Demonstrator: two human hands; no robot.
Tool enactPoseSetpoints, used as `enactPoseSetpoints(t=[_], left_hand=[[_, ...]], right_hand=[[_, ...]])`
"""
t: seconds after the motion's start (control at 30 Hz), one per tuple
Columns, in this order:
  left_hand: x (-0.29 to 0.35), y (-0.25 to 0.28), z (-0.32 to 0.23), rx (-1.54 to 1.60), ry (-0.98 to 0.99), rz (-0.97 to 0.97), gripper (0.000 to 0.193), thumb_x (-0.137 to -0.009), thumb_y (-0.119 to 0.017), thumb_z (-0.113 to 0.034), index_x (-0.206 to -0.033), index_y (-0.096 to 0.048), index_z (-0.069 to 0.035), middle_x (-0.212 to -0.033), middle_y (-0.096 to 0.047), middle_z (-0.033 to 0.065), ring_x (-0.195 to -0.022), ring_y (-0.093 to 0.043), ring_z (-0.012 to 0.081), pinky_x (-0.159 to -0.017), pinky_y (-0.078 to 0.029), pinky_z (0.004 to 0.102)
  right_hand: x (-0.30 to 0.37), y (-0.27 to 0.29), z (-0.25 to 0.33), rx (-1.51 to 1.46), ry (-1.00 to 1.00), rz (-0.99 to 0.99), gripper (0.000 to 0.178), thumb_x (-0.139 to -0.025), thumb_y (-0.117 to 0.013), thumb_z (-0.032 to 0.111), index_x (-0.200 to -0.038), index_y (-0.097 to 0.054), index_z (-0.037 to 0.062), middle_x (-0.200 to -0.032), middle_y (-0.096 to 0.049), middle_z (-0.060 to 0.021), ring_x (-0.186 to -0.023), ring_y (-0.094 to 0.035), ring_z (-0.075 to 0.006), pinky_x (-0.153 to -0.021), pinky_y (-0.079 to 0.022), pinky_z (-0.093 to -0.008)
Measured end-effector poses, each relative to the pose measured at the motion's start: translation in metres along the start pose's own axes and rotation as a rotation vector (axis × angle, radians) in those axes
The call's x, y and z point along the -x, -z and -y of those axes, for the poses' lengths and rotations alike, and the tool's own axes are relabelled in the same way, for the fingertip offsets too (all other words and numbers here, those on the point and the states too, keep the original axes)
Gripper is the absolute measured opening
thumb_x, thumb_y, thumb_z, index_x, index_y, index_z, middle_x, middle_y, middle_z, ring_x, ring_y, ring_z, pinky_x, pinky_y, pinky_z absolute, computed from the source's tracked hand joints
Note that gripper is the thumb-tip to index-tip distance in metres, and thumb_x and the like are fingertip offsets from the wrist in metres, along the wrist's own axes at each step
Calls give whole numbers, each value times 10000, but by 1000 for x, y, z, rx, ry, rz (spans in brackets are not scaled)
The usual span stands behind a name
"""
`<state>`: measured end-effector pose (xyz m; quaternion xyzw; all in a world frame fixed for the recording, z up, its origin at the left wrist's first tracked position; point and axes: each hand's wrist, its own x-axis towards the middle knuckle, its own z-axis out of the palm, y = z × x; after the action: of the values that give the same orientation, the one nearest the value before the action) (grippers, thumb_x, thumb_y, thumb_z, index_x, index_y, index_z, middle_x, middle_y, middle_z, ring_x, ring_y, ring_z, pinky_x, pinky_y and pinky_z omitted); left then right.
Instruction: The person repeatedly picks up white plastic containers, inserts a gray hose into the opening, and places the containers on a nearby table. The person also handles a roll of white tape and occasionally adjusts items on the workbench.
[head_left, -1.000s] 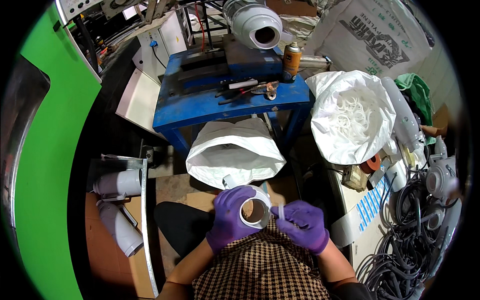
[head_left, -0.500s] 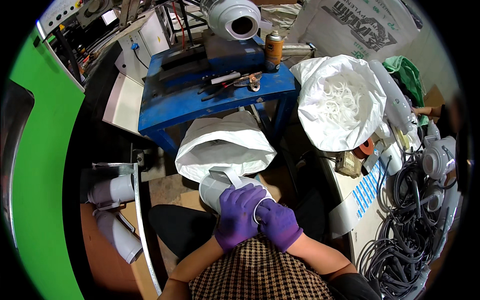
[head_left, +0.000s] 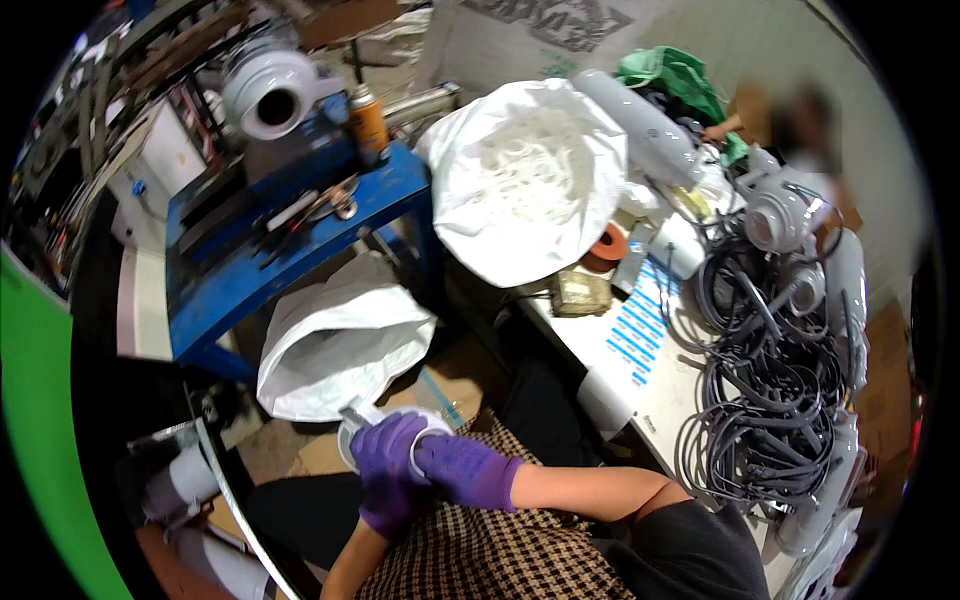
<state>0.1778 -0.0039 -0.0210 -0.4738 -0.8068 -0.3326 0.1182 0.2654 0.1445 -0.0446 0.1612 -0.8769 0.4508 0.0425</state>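
Note:
A pale grey plastic cylindrical housing (head_left: 346, 440) with a loop handle lies tilted in my lap, over the checked apron. My left hand (head_left: 390, 468), in a purple glove, is wrapped over its body beside the handle. My right hand (head_left: 465, 472), gloved alike, is closed at the white round rim (head_left: 416, 452) of the near end. Its fingertips are partly hidden there, and whether they pinch a small part cannot be seen. Just beyond the housing, an open white sack (head_left: 345, 335) stands on the floor.
On the blue bench (head_left: 290, 265) are a similar housing (head_left: 268, 95), a spray can (head_left: 367, 120) and pliers (head_left: 325, 205). A sack of white rings (head_left: 530, 180) stands by the right table, which carries black cables (head_left: 765, 400) and an orange tape roll (head_left: 606, 247). A co-worker's hand (head_left: 722, 130) shows behind.
My view has swung to the right, so the bench and sacks sit further left and more of the cable table shows. Both hands stay on the housing.

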Motion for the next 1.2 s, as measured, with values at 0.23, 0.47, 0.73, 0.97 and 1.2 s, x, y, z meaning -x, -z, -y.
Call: enactPoseSetpoints(t=[0.23, 0.47, 0.73, 0.97, 1.2], left_hand=[[41, 44, 7, -178, -219, -13, 542, -651, -901, -399, -1099, -682, -187, -1103, -697, 46, -963, -644, 297, -781, -497, 467], [-12, 22, -44, -225, -973, -94, 475, -950, -676, -302, -1401, -561, -395, -1513, -474, -99, -1397, -454, 132, -1230, -298, 470], [-21, -73, -28, -1307, -1609, -605, 648, -1021, -513, -163, -1586, -245, 8, -1650, -194, 230, -1521, -266, 319, -1275, -242, 402], [-21, -82, -21, -1539, -1585, -796, 864, -920, -633, -71, -1608, -121, 32, -1686, -136, 217, -1548, -203, 331, -1290, -195, 372], [-27, -83, -24, -603, -1664, -48, 757, -963, -582, -1, -1592, -193, -163, -1635, -320, 37, -1461, -384, 140, -1143, -454, 270]], right_hand=[[118, 128, 1, 212, -250, -818, 329, -813, -806, 80, -1130, -722, 54, -1099, -723, -147, -1015, -691, -321, -888, -555, -408], [226, 141, -62, 690, -779, -943, 241, -801, -797, 177, -1025, -769, 91, -963, -711, -136, -935, -640, -327, -884, -502, -438], [216, 144, -48, 522, -729, -992, 120, -798, -793, 138, -878, -738, 67, -860, -682, -98, -907, -636, -304, -821, -499, -406], [117, 276, 19, 623, -197, -729, 84, -896, -603, 74, -943, -667, 45, -907, -638, -75, -915, -534, -299, -804, -452, -393], [66, 298, 6, 564, -336, -508, 141, -942, -651, 198, -909, -711, 75, -862, -591, -115, -877, -543, -330, -794, -437, -433]])
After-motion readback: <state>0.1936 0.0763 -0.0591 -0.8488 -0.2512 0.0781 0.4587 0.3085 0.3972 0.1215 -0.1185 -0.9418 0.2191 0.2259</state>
